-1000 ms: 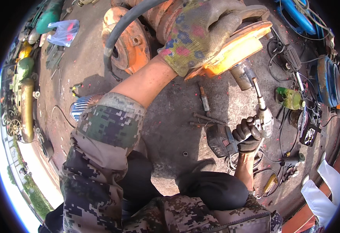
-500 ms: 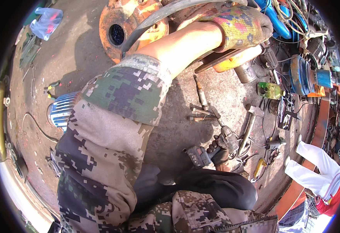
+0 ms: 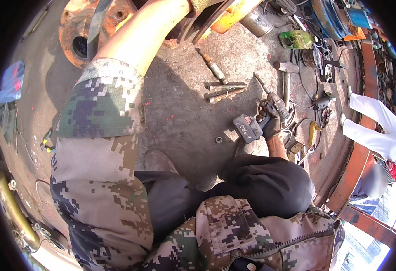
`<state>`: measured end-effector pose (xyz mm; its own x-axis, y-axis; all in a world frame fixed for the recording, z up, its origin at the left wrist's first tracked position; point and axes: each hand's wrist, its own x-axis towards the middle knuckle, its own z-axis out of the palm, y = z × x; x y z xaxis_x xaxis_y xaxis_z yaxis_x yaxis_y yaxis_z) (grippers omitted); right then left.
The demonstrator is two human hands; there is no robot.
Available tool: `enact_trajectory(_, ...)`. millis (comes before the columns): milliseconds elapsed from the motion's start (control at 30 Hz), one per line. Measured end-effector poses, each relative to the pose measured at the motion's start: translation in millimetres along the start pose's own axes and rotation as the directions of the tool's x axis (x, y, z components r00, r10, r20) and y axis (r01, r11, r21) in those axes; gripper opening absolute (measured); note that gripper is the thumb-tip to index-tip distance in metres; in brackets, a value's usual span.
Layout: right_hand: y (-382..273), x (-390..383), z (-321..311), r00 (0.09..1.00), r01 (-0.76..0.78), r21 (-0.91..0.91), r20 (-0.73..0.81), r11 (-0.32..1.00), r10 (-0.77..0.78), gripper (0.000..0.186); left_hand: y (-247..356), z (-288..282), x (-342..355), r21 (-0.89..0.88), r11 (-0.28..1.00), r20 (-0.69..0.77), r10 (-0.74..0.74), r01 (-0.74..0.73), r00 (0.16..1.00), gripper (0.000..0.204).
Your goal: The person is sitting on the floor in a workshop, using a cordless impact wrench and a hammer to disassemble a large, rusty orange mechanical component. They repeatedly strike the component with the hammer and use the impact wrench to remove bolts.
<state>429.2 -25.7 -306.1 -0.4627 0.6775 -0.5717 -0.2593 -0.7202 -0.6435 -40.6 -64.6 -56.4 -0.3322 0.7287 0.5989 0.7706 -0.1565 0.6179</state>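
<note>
My left arm stretches up to the top edge. Only the cuff and a strip of the gloved left hand point(image 3: 201, 5) show there, beside the rusty orange machine part point(image 3: 112, 22); the fingers are out of sight. On the right, my right hand point(image 3: 271, 124) in a dark glove is closed round the grip of a cordless drill point(image 3: 277, 106). The drill lies low over the floor, its long bit pointing up and left and its battery toward my knees. Left of the bit are two metal rods point(image 3: 226, 91) and a worn chisel-like tool point(image 3: 211, 67).
A hammer point(image 3: 286, 74) lies right of the drill, among cables. Beyond are a green bottle point(image 3: 296, 39), a metal can point(image 3: 256, 23) and a blue motor part point(image 3: 327, 19). A small nut point(image 3: 219, 140) sits before my knees. Another person in white trousers point(image 3: 374, 113) is at the right.
The view has shifted, so the floor items appear higher and the orange part further left. My left glove has mostly gone past the top edge. My right hand still holds the drill.
</note>
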Motion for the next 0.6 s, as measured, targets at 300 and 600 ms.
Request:
enact_trajectory(300, -25, -23, -7, 0.902, -0.291, -0.916, -0.359, 0.277, -0.238, 0.068, -54, 47, -1, 0.011, 1.0, -0.166, -0.024, 0.026, 0.986, 0.063)
enact_trajectory(600, -57, -73, -96, 0.785, -0.212, -0.905, -0.382, 0.368, -0.488, 0.039, -17, 33, -13, 0.029, 0.967, 0.022, -0.254, 0.254, 0.967, 0.066)
